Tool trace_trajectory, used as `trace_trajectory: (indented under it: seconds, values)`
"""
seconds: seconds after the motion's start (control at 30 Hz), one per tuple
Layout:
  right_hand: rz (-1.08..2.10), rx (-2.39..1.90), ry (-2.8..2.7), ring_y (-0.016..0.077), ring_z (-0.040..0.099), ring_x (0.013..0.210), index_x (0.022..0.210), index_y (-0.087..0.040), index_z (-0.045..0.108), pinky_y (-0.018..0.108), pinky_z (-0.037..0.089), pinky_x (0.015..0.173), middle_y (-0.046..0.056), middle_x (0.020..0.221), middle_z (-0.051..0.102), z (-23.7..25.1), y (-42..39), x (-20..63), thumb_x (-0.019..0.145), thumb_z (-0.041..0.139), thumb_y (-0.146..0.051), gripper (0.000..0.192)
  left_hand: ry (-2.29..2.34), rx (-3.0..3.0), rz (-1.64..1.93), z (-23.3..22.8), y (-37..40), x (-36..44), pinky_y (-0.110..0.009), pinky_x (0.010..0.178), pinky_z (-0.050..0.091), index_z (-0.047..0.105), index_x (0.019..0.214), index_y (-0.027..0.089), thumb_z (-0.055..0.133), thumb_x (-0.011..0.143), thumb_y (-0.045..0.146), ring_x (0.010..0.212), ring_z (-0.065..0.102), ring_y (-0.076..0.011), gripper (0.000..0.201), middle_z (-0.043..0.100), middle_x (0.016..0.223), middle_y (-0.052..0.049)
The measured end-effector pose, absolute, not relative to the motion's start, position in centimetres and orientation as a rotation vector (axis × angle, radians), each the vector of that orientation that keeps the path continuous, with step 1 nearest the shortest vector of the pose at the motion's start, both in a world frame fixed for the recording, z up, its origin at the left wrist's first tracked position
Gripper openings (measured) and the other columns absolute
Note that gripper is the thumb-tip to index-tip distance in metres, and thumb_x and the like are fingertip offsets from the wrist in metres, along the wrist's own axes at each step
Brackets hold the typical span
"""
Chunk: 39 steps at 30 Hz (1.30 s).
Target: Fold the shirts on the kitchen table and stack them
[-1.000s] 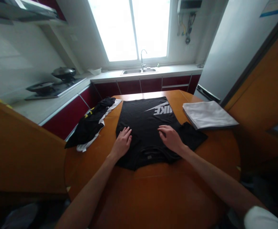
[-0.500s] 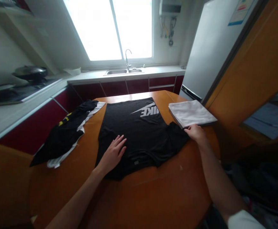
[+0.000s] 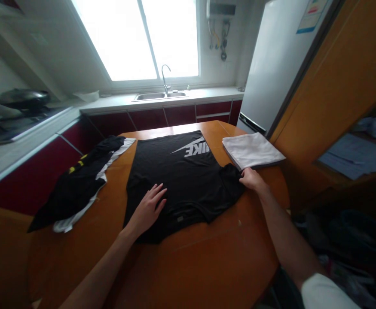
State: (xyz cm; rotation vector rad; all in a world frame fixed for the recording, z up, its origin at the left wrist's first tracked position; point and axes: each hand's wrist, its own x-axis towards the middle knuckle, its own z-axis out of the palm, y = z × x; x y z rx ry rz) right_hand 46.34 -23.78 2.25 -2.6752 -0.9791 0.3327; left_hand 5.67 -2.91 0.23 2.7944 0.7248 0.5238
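shirt [image 3: 181,180]: on the counter [image 3: 207,266], under the left hand [image 3: 147,208]
sleeve [image 3: 231,180]: at the right hand [image 3: 252,179]
towel [image 3: 252,150]: just beyond the right hand
clothes [image 3: 78,180]: left of the left hand

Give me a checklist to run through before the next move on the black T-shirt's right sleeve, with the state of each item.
1. Black T-shirt spread flat on the table: ok.
2. Left hand pressed flat on the shirt body near the collar: ok.
3. Right hand at the edge of the sleeve: ok; whether its grip has closed on the cloth: cannot tell.
4. Folded white cloth apart from the sleeve: not ok, its near corner sits right beside it.
5. Dark garment pile clear of the shirt's left side: ok.
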Motion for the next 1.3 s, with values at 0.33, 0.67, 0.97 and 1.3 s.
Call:
trace_trajectory:
  seconds: [0.33, 0.67, 0.97, 1.3]
  values:
    - [0.060, -2.256, -0.874, 0.0224, 0.065, 0.078, 0.086, -0.019, 0.066, 0.031, 0.049, 0.073, 0.006, 0.082, 0.069, 3.5, -22.6, 44.5, 0.068, 0.063, -0.022, 0.018, 0.699, 2.774, 0.544, 0.2, -3.0, 5.9, -0.054, 0.120, 0.033, 0.060, 0.136, 0.020, 0.036, 0.103, 0.052, 0.147, 0.037, -0.0299, 0.052, 0.048, 0.154, -0.010]
    - [-0.076, -1.722, -1.015, 0.0249, 0.066, 0.093, 0.100, -0.018, 0.070, 0.038, 0.053, 0.085, 0.009, 0.100, 0.072, 6.2, -22.3, 40.6, 0.077, 0.059, -0.026, 0.027, 0.665, 2.791, 0.471, 0.1, -3.3, 6.0, -0.056, 0.120, 0.032, 0.061, 0.136, 0.021, 0.039, 0.102, 0.049, 0.147, 0.037, -0.0297, 0.049, 0.048, 0.154, -0.009]
    - [0.148, -1.614, -1.309, 0.0259, 0.062, 0.114, 0.124, -0.024, 0.066, 0.044, 0.050, 0.102, 0.011, 0.126, 0.065, 4.0, -20.5, 35.5, 0.086, 0.061, -0.023, 0.038, 0.638, 2.783, 0.450, 0.3, -3.5, 6.2, -0.058, 0.119, 0.032, 0.061, 0.135, 0.023, 0.039, 0.102, 0.049, 0.147, 0.037, -0.0303, 0.048, 0.048, 0.154, -0.009]
    - [0.251, -1.606, -1.516, 0.0238, 0.062, 0.119, 0.114, -0.025, 0.072, 0.042, 0.048, 0.106, 0.008, 0.128, 0.067, 2.2, -20.0, 34.6, 0.092, 0.055, -0.020, 0.029, 0.636, 2.790, 0.468, 0.2, -3.5, 6.2, -0.058, 0.118, 0.033, 0.061, 0.136, 0.024, 0.040, 0.102, 0.048, 0.146, 0.038, -0.0301, 0.046, 0.049, 0.153, -0.008]
